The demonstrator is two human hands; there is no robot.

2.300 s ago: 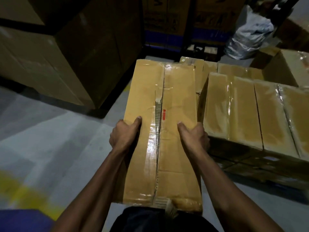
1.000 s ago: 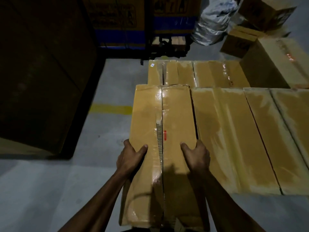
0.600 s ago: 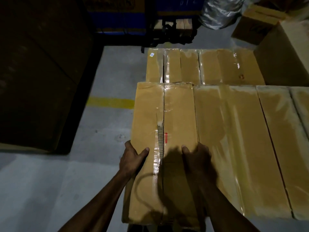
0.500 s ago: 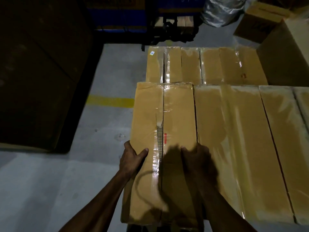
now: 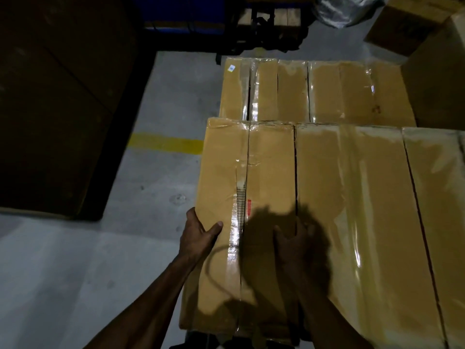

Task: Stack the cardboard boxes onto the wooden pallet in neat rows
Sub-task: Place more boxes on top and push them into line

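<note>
Gripping taped cardboard box (image 5: 251,172): left hand (image 5: 197,236) curled on edge | right hand (image 5: 297,245) shadowed, fingers' hold unclear | red mark (image 5: 249,207) and far label (image 5: 231,68) unreadable

A dim grey concrete floor (image 5: 75,273) crossed by a yellow line (image 5: 166,143), with a tall dark stack (image 5: 57,96) at left, a blue-banded rack (image 5: 186,23) and dark cart frame (image 5: 264,34) at the back, and a plastic-wrapped bundle (image 5: 344,8) at upper right.
</note>
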